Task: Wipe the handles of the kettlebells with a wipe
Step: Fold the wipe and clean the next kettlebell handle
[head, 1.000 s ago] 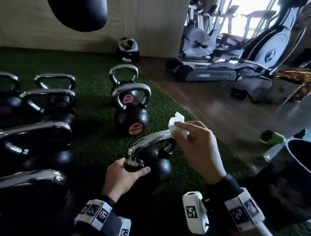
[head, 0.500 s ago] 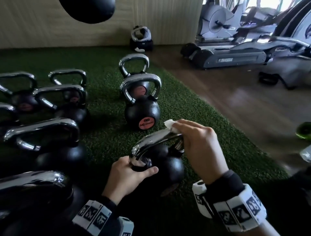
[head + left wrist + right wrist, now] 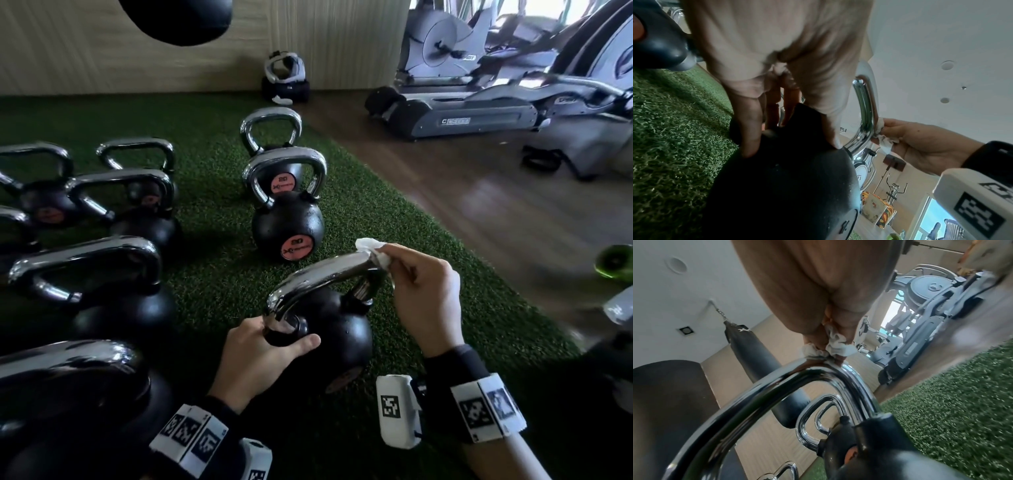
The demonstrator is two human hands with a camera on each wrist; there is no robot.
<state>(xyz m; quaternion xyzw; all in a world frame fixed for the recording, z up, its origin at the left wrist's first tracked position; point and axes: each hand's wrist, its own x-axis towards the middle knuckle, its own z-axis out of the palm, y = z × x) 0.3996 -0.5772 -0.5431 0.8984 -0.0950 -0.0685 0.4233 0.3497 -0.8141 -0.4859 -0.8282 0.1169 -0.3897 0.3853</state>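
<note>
A black kettlebell with a chrome handle stands on green turf in front of me. My left hand grips the near base of that handle where it meets the ball. My right hand pinches a crumpled white wipe and presses it on the far bend of the handle. In the left wrist view the wipe sits against the chrome bar.
Several more kettlebells stand on the turf: two right behind, others to the left. A punching bag hangs overhead. Wooden floor and exercise machines lie to the right, a green object at the right edge.
My right hand has lowered the wipe onto the handle's far bend. My head has turned, shifting the scene right and down. The left hand keeps its grip.
</note>
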